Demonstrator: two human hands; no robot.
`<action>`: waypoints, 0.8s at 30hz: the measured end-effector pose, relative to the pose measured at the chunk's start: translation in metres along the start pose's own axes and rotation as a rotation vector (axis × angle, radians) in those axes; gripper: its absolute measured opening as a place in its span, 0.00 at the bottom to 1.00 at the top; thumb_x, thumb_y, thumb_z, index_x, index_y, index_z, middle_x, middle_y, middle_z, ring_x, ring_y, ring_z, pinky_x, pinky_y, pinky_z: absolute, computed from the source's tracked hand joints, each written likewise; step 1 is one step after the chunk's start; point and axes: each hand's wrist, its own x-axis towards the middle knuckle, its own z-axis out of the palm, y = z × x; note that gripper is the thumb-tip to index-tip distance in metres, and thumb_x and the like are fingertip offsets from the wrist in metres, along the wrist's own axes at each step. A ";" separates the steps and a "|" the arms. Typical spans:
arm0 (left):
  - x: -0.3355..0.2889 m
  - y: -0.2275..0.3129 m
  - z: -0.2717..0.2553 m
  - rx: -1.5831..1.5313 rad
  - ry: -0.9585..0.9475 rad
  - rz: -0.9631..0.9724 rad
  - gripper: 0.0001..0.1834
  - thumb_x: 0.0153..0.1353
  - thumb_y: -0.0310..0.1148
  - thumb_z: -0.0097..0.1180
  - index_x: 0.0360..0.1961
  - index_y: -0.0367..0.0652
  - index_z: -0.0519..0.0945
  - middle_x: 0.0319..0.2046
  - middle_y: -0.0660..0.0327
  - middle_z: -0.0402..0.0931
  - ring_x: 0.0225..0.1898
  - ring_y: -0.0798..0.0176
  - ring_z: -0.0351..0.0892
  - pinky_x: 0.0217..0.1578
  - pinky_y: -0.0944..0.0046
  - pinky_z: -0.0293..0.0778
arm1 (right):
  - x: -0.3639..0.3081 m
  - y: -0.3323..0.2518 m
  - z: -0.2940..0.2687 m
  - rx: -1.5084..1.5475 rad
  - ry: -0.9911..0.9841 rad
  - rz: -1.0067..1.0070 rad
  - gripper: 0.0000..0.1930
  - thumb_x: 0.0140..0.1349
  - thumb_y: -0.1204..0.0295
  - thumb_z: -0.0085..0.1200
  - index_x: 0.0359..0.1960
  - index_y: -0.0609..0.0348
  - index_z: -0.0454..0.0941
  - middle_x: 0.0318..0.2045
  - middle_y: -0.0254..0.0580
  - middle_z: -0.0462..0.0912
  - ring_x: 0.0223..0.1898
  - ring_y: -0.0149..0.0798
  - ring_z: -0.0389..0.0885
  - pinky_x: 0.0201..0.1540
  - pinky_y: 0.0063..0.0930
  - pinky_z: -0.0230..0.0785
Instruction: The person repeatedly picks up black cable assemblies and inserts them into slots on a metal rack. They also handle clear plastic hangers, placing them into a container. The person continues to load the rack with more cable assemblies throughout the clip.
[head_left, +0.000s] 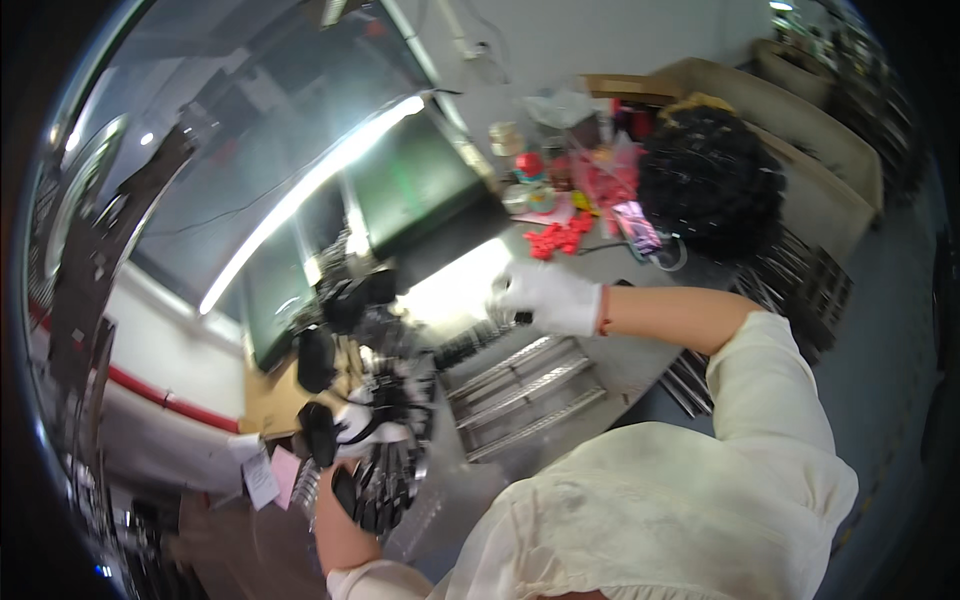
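My left hand (372,428), in a white glove, is closed among a cluster of glossy black parts (385,490) and seems to grip it. Black pieces cover most of its fingers and part of the forearm. To the right, my right hand (555,302), also gloved in white, is closed with its fingertips at a small black piece (522,318). Between the hands runs a slanting row of black parts (468,345). More black, rounded parts (345,300) stand beyond my left hand, blurred by motion.
A metal rack (525,385) lies on the table before me. A bright tube lamp (310,195) hangs over dark green panels (410,190). Red pieces (560,237), jars (530,185) and a big black bundle (710,180) sit at the back right. Metal racks (800,285) stand farther right.
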 end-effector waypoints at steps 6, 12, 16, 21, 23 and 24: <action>0.020 -0.037 0.005 -0.226 -0.177 -0.173 0.43 0.40 0.31 0.81 0.60 0.38 0.73 0.49 0.56 0.77 0.50 0.59 0.78 0.50 0.55 0.77 | 0.067 -0.073 -0.053 -0.058 0.211 -0.183 0.25 0.61 0.68 0.58 0.61 0.52 0.74 0.60 0.50 0.75 0.58 0.55 0.78 0.52 0.41 0.78; 0.056 -0.005 0.015 1.096 -0.036 0.148 0.43 0.42 0.34 0.79 0.60 0.36 0.72 0.49 0.50 0.76 0.51 0.51 0.78 0.51 0.53 0.75 | 0.056 -0.053 -0.034 0.000 -0.004 -0.079 0.10 0.57 0.72 0.62 0.40 0.58 0.80 0.36 0.52 0.81 0.37 0.51 0.85 0.36 0.43 0.77; 0.029 0.004 -0.032 1.404 0.158 0.215 0.39 0.44 0.30 0.76 0.60 0.38 0.72 0.46 0.53 0.78 0.46 0.54 0.80 0.49 0.59 0.78 | 0.025 0.019 -0.005 0.932 -1.166 0.178 0.03 0.65 0.73 0.61 0.37 0.57 0.84 0.30 0.31 0.80 0.29 0.23 0.77 0.30 0.26 0.70; 0.014 -0.025 -0.079 0.685 -0.073 0.097 0.52 0.41 0.25 0.82 0.68 0.41 0.67 0.51 0.58 0.81 0.53 0.59 0.83 0.51 0.59 0.81 | 0.037 -0.017 -0.004 -0.141 0.082 -0.141 0.20 0.55 0.81 0.56 0.51 0.54 0.80 0.56 0.52 0.79 0.55 0.54 0.80 0.50 0.42 0.79; 0.018 -0.029 -0.039 0.166 -0.066 -0.179 0.46 0.43 0.23 0.80 0.65 0.40 0.70 0.50 0.56 0.81 0.52 0.56 0.83 0.51 0.56 0.82 | 0.064 -0.060 -0.046 -0.237 0.210 -0.456 0.22 0.58 0.78 0.56 0.56 0.50 0.77 0.63 0.52 0.72 0.57 0.58 0.78 0.44 0.40 0.82; 0.018 -0.033 -0.030 0.013 -0.067 -0.257 0.43 0.43 0.22 0.78 0.63 0.40 0.72 0.48 0.56 0.82 0.51 0.55 0.84 0.49 0.56 0.82 | 0.074 -0.075 -0.054 -0.282 0.195 -0.564 0.25 0.59 0.76 0.57 0.60 0.46 0.75 0.66 0.49 0.70 0.58 0.59 0.78 0.40 0.40 0.83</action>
